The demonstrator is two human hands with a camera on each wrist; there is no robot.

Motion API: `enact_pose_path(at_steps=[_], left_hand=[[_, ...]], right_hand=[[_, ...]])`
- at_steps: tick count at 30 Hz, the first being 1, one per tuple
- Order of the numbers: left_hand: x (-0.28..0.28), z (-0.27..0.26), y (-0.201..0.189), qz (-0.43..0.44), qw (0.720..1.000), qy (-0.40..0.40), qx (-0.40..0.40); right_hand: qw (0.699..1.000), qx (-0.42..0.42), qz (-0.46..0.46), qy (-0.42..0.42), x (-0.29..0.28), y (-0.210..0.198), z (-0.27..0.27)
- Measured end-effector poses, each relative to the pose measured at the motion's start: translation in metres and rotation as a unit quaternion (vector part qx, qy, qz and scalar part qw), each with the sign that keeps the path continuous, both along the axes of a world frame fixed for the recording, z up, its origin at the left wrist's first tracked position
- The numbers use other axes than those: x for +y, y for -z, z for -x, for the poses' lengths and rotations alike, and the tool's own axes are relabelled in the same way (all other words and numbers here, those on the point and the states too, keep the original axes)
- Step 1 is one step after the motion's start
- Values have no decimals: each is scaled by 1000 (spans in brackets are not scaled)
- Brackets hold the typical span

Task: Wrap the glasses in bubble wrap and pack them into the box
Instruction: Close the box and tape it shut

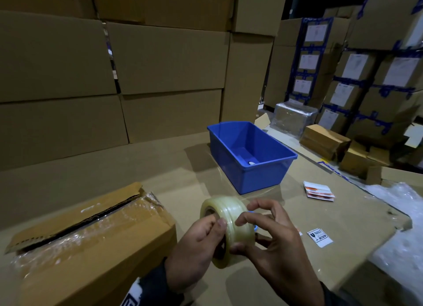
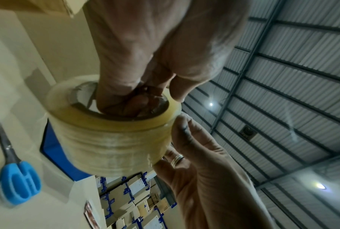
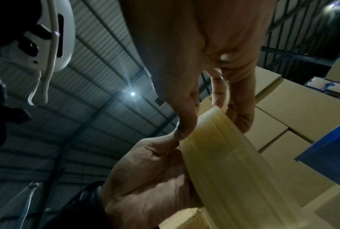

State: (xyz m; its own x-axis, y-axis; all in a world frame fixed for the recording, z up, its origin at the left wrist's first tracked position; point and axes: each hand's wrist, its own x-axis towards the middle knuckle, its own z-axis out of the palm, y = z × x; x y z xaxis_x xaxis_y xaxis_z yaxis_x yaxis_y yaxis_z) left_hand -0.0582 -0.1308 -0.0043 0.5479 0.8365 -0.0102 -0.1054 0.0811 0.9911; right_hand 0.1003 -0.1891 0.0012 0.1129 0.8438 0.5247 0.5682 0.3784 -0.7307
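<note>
Gripping tape roll point(image 1: 225, 223) with left hand point(image 1: 194, 248), right hand point(image 1: 272, 239) pinching its rim

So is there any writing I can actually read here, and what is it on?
"FRAGILE", on the white sticker lying on the table; its smaller print is too small to read.
Red and white packets: print blurred, unreadable.
Paper labels on the stacked cartons: too small to read.
Mark on the left sleeve: cut off, unreadable.
Tape roll: no writing visible.
</note>
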Motion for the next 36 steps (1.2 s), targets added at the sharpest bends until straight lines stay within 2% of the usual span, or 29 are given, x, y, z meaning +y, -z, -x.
enact_pose_path(at_steps=[8,25,36], left_hand=[[3,0,-2,0,1000,6,-18],[-2,-2,-16,-8,1000,7,-25],[-2,-1,-18,-49,999,-3,-15]], right_hand=[[998,-19,-37,41,2,2,6],[997,-24,-60,41,0,-3,8],[994,-32,-92,45,-1,-8,10]])
